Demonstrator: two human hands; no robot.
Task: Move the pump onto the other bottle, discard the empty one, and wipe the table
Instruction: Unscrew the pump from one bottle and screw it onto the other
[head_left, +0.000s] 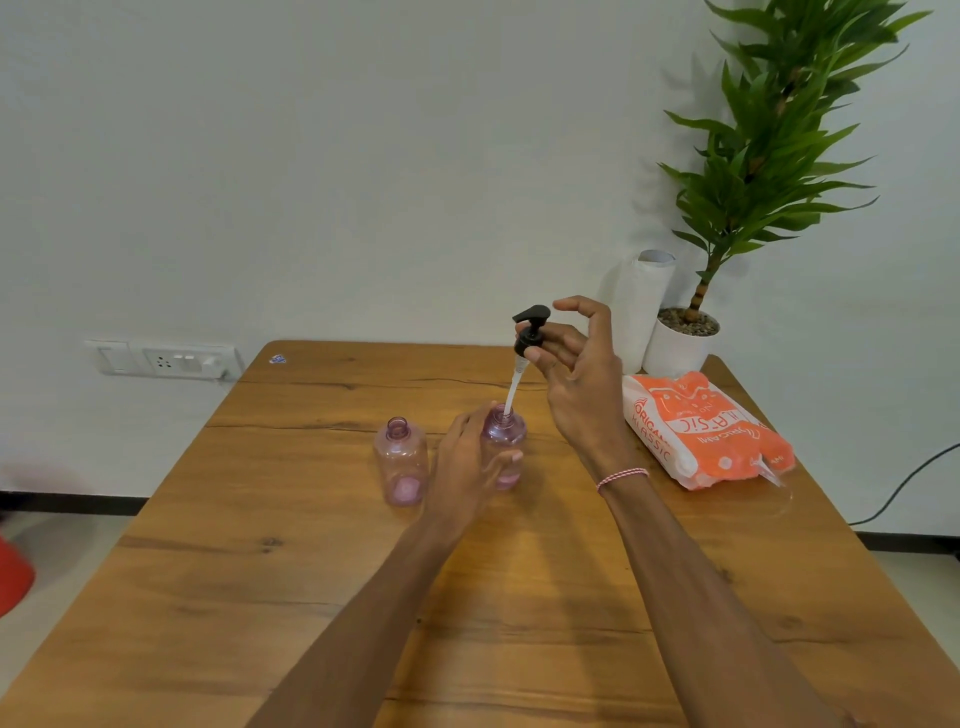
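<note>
Head view: right hand (574, 374) pinches black pump (531, 332) collar — tube tip in bottle (503, 447) neck; left hand (465, 467) grips that bottle; second bottle (401, 462) uncapped beside.

I can read words on just one thing, the orange and white pack (706, 431) lying on the table (311, 571) at about two o'clock from my hands. It says "ORIGAMI" and "KLASSIC" in orange letters, turned sideways and upside down to me. The small blue sticker (278, 358) at eleven o'clock is too tiny to read.
</note>
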